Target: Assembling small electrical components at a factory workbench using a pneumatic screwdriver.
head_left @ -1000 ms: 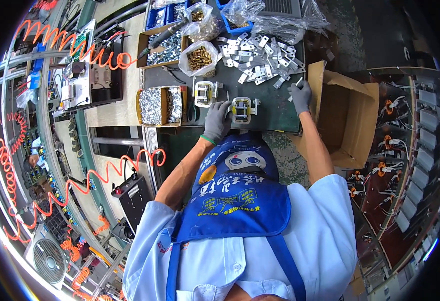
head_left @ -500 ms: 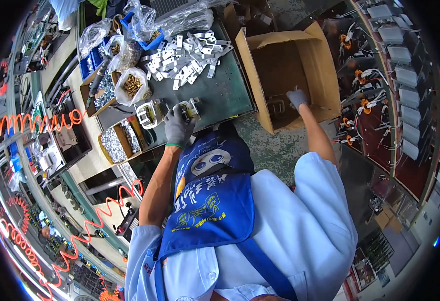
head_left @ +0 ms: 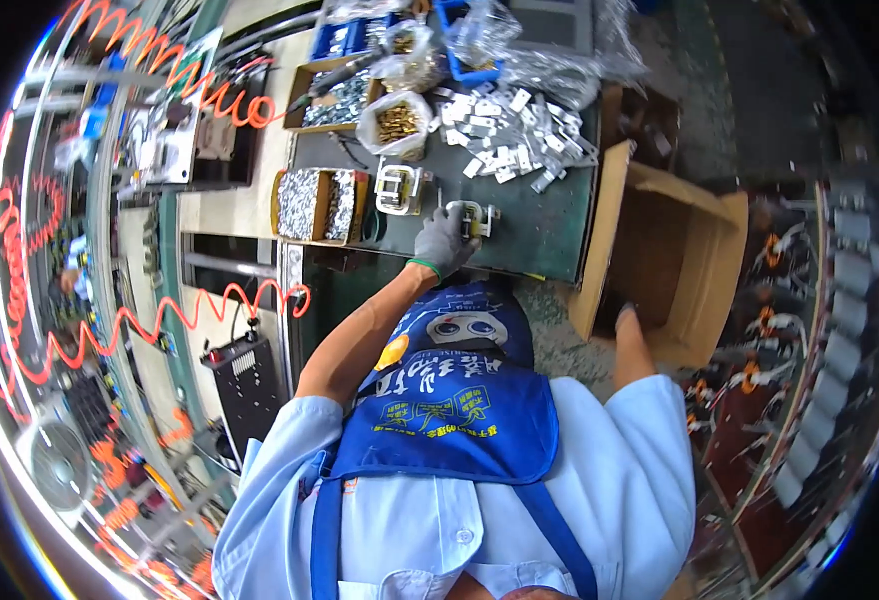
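Observation:
At the bench's near edge, my left hand (head_left: 443,242), in a grey glove with a green cuff, is closed round the left side of a small metal-framed part (head_left: 477,219). A similar framed part (head_left: 397,188) stands just left of it, with a thin rod-like piece between the two. My right hand (head_left: 627,318) reaches down into an open cardboard box (head_left: 599,255) to the right of the bench. Its fingers are hidden in the shadow and behind the box wall, so what they hold does not show.
Loose white metal brackets (head_left: 507,130) lie piled on the green bench (head_left: 551,228). A bag of brass fittings (head_left: 397,124) and a divided carton of small metal pieces (head_left: 302,203) are to the left. Red coiled hoses (head_left: 184,318) hang farther left. Racks with grey plates (head_left: 827,300) stand at right.
The view has turned, shifting the bench rightward. My right hand has gone lower and nearer inside the box, its fingers now out of sight. My left hand stays at the same framed part.

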`<move>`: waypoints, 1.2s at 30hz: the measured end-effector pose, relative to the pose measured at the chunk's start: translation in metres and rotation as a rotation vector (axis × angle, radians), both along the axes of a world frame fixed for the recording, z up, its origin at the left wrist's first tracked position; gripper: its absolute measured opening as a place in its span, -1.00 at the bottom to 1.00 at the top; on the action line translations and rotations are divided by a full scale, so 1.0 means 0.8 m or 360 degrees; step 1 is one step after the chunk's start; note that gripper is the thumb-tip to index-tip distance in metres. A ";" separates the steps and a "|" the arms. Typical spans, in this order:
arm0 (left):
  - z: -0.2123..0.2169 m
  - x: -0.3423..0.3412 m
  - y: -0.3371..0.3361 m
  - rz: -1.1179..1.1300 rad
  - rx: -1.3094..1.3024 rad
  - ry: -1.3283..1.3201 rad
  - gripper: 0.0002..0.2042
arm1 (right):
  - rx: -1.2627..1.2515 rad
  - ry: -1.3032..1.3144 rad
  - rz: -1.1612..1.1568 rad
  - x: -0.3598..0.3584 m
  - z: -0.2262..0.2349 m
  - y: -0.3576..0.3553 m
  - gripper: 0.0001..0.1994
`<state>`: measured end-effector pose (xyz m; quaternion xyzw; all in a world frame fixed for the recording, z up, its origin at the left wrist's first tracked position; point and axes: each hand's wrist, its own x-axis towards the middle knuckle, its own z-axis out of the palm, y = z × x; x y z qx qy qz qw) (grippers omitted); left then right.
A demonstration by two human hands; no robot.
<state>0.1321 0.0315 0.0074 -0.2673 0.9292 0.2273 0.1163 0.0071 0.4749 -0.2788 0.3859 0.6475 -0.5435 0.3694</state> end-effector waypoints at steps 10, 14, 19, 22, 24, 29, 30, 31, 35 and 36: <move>-0.004 0.009 -0.012 -0.0065 0.0080 0.0004 -0.29 | 0.1358 0.0759 0.0810 -0.026 0.174 -0.015 -0.59; -0.006 0.012 -0.016 -0.0096 0.0071 0.0013 -0.28 | 0.1414 0.1210 0.0965 -0.044 0.336 -0.047 -0.56; -0.007 0.014 -0.019 -0.0106 0.0059 0.0036 -0.32 | 0.1264 0.1668 0.0978 -0.042 0.493 -0.118 -0.58; -0.006 0.013 -0.020 -0.0122 0.0056 0.0021 -0.33 | 0.0838 0.1882 0.1027 -0.036 0.539 -0.162 -0.62; -0.004 0.014 -0.022 -0.0130 0.0072 0.0017 -0.32 | 0.0756 0.1690 0.1148 -0.034 0.538 -0.195 -0.64; 0.001 0.024 -0.032 -0.0175 0.0228 0.0088 -0.28 | 0.0857 0.1465 0.1871 -0.023 0.462 -0.291 -0.60; 0.001 0.029 -0.033 -0.0145 0.0289 0.0179 -0.26 | 0.0950 0.1448 0.1863 -0.015 0.442 -0.309 -0.57; 0.002 0.035 -0.036 -0.0130 0.0283 0.0165 -0.26 | 0.0959 0.1369 0.1971 -0.012 0.424 -0.325 -0.57; 0.005 0.053 -0.047 -0.0020 0.0313 0.0357 -0.33 | 0.1056 0.1304 0.2078 0.002 0.374 -0.370 -0.58; 0.007 0.054 -0.048 -0.0065 0.0262 0.0456 -0.36 | 0.1042 0.1300 0.2067 -0.001 0.372 -0.372 -0.58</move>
